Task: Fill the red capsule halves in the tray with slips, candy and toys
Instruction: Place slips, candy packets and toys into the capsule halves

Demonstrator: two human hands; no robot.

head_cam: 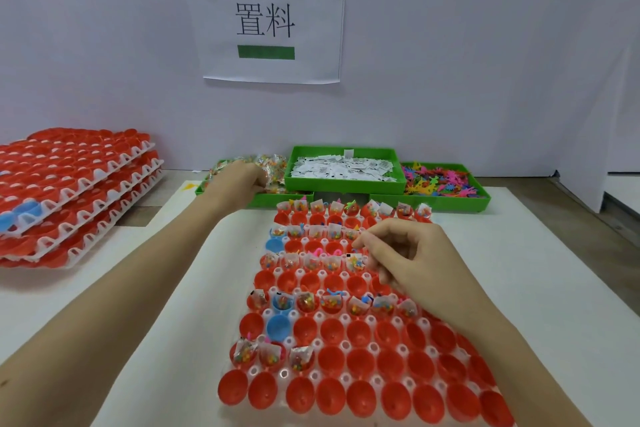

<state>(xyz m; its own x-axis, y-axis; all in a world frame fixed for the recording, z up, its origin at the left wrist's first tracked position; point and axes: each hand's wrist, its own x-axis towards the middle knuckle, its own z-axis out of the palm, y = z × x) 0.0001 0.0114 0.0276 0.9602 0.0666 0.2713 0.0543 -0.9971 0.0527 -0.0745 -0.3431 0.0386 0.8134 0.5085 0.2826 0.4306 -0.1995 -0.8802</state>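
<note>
At the near edge, 6 o'clock: the white capsule tray (pixel 277 418) lies on a pale mat (pixel 180 288); its nearest row of red capsule halves (pixel 360 397) stands unfilled.
Tray, toward 12 o'clock: filled rows alternate with bare ones; the second-nearest row holds contents in only its three leftmost cups. A few blue halves (pixel 278 326) sit on the left side.
Right hand (pixel 412 258): over the tray's right middle, fingers curled, tips narrowly pinched; whether they hold a small piece cannot be told.
Left hand (pixel 239 180): at 11 o'clock, fingers curled down into the candy bin (pixel 204 189), apparently gripping packets.
Far bins: slips (pixel 343 166) at 12 o'clock; coloured toys (pixel 440 180) at 1 o'clock.
Step in hand: probably fetching candy while the right hand loads a cup.
Next move calls for: carrying candy back to the part-filled row.
Edges and room: stacked trays (pixel 76 191) at 9 o'clock lie well apart from the tray; open mat on both flanks; bins just beyond the tray's far row.
</note>
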